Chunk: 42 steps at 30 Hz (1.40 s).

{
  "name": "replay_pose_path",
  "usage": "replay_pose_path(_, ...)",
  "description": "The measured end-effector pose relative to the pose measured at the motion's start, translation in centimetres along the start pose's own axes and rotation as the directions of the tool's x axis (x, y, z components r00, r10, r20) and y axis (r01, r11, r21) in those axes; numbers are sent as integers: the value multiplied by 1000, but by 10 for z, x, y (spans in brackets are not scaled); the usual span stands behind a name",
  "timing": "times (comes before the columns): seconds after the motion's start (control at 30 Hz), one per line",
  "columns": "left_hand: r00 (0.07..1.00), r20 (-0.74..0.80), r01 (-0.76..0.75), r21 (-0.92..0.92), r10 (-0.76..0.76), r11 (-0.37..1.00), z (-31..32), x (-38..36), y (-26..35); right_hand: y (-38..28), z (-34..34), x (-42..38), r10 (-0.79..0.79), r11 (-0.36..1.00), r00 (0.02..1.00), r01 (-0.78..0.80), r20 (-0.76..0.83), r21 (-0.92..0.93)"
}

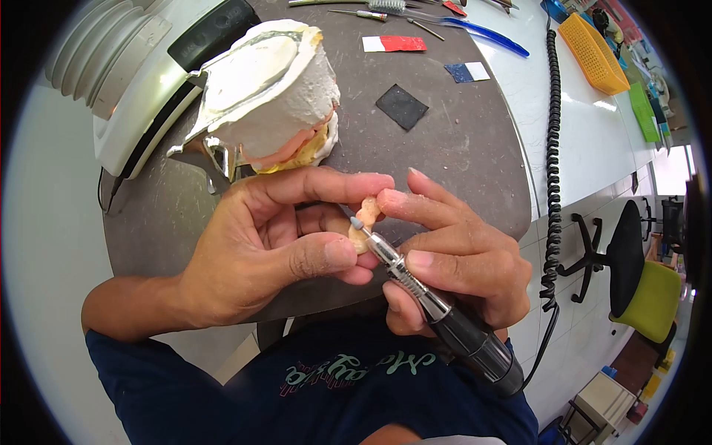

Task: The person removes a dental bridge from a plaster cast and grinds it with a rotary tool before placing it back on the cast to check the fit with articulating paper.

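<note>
A small tooth-coloured and pinkish dental piece [359,240], perhaps a partial denture, is pinched between the thumb and fingers of my left hand [274,237]. My right hand [467,256] is closed around a black and silver rotary handpiece [437,315], whose cable leaves its lower end. The grey-blue conical bur [357,222] at its tip touches or nearly touches the piece. My right fingertips meet my left index finger at the top of the piece. Beyond my left hand stands a white plaster dental model [274,89] on a metal articulator [211,159], with pink and yellow material along its lower part.
On the brown bench top [475,148] lie a black square sheet [402,107], a red and white strip [394,44] and a blue and white strip [467,72]. A blue-handled brush [489,38] and thin tools lie farther back. A white machine with a ribbed hose [111,44] stands left. A coiled black cord [552,163] hangs right.
</note>
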<state>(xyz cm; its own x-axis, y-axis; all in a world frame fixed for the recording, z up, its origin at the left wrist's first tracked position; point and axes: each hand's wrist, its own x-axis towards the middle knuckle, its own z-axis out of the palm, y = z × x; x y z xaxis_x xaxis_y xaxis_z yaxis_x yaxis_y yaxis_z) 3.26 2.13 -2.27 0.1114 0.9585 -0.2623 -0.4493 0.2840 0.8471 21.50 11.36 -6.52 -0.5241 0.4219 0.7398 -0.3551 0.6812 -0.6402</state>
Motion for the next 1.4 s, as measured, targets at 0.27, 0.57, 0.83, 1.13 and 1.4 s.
replay_pose_path(0.27, 1000, 1, -6, -20, 6, 1000, 1, 0, -1, 4, 4, -5, -38, 999, 997, 38, -71, 0)
replay_pose_path(0.57, 999, 35, -20, -1, 20, 1000, -3, 1, -2, 2, 6, -4, -21, 998, 995, 16, -92, -57)
replay_pose_path(0.83, 999, 52, -14, -33, 16, 999, -5, 2, -2, -2, 10, 1, 33, 996, 991, -43, -131, -77)
replay_pose_path(1.13, 998, 53, -33, -44, 35, 998, -4, 2, -3, -3, 5, 3, 42, 994, 996, -50, -82, -96)
replay_pose_path(1.4, 998, 54, -31, -40, 33, 999, -4, 2, -3, -4, 7, 3, 57, 994, 992, -67, -114, -90)
